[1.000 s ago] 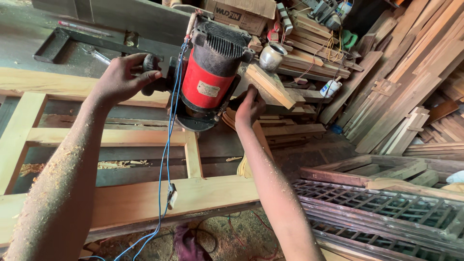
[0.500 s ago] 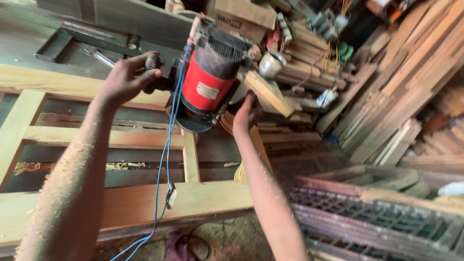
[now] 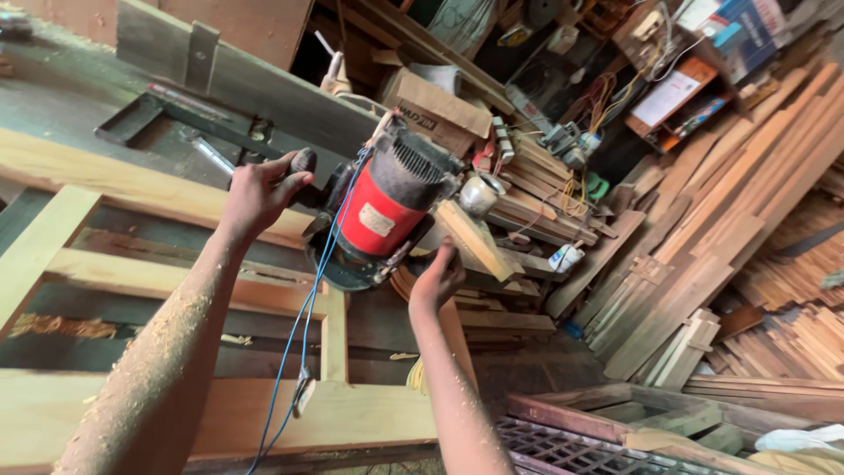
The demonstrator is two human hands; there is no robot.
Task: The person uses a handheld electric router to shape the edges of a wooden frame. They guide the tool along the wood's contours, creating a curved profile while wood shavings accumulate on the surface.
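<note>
Red and black, the barrel-shaped electric router (image 3: 380, 211) now hangs tilted above the pale wooden frame (image 3: 176, 281), nearer than a moment ago. The left hand (image 3: 259, 189) grips its knob; the right hand (image 3: 437, 280) steadies its base.

Red-black router (image 3: 387, 207) w/ blue cord (image 3: 303, 325); pale yellowish wood frame (image 3: 220, 413).
</note>
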